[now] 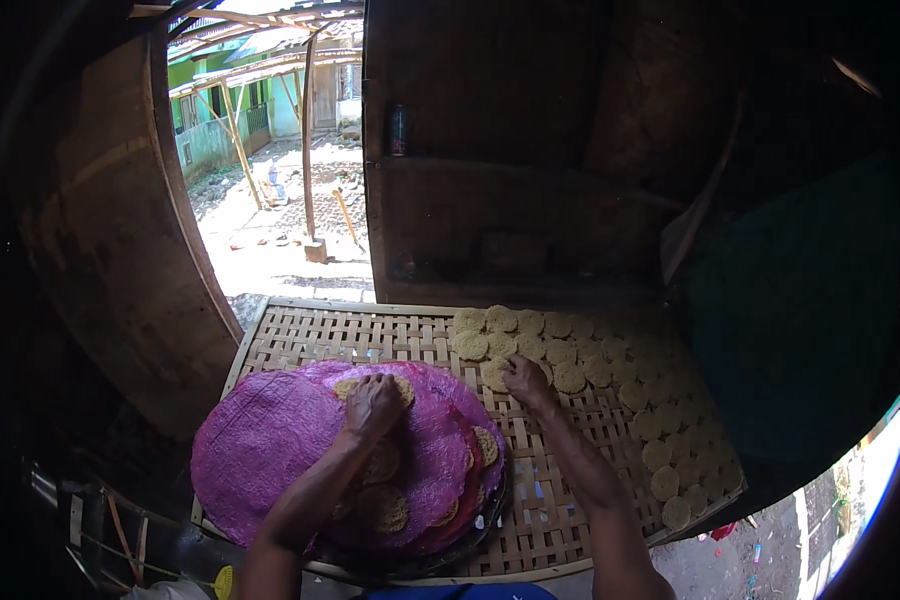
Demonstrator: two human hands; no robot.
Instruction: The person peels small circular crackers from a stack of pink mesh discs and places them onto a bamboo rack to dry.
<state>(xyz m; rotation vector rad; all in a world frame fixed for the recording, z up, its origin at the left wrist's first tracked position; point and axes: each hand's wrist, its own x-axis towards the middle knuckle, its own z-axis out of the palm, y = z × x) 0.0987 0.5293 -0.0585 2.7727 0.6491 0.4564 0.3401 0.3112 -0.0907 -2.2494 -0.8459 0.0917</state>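
My right hand (528, 383) pinches the edge of a flat, round, tan cracker (494, 376) low over the woven bamboo tray (530, 515), beside rows of similar crackers (569, 377). To the left, my left hand (374, 404) is closed over a pile of pink-purple round sheets (270, 430). Crackers show on both sides of its fingers, one cracker (404, 390) right against them; the fingertips are hidden. More crackers lie on the sheets below my left forearm, including a cracker (382, 508) near the front.
Cracker rows cover the tray's far middle and right side, down to a cracker (676, 513) at the front right corner. A dark rim (450, 555) shows under the sheets. Behind stands a dark wooden wall (510, 220), with a bright doorway (290, 240) at the left.
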